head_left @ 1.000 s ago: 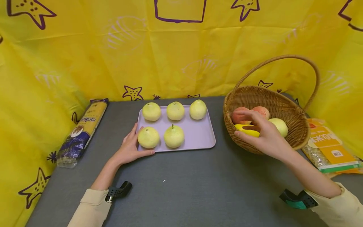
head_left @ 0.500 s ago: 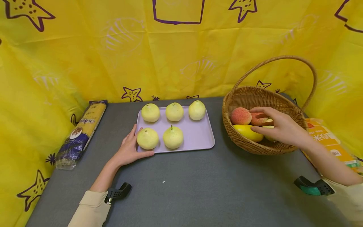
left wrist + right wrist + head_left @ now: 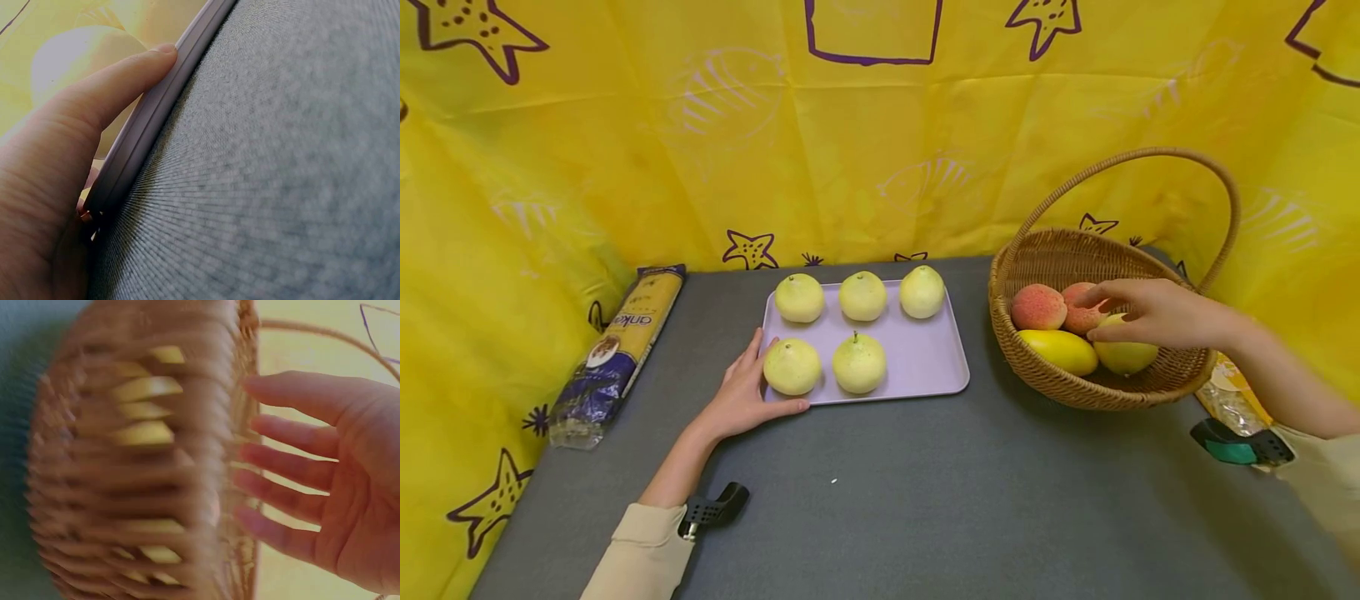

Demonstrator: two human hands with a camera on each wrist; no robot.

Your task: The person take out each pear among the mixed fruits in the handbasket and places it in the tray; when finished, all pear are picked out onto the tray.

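My left hand (image 3: 748, 385) grips the near left corner of a lilac tray (image 3: 925, 367), its thumb lying across the front rim in the left wrist view. Several pale yellow-green pears stand on the tray; the front left pear (image 3: 792, 367) is beside my fingers. At the right, my right hand (image 3: 1172, 314) hovers over a wicker basket (image 3: 1022, 371), its fingers spread and holding nothing. Under it lies another pear (image 3: 1126, 354), partly covered by the hand. Two peaches and a yellow mango (image 3: 1060, 352) sit to its left; one peach (image 3: 1037, 307) is fully visible.
The basket's tall handle (image 3: 1165, 152) arches above the fruit. A pasta packet (image 3: 625, 342) lies at the left of the grey table (image 3: 880, 517). Another packet (image 3: 1232, 396) is half hidden behind the right forearm. Yellow cloth (image 3: 850, 167) hangs around the back and sides.
My right hand has moved rightward over the basket, from above the mango to above the pear, uncovering the mango and the left peach. The left hand and tray stay in place.
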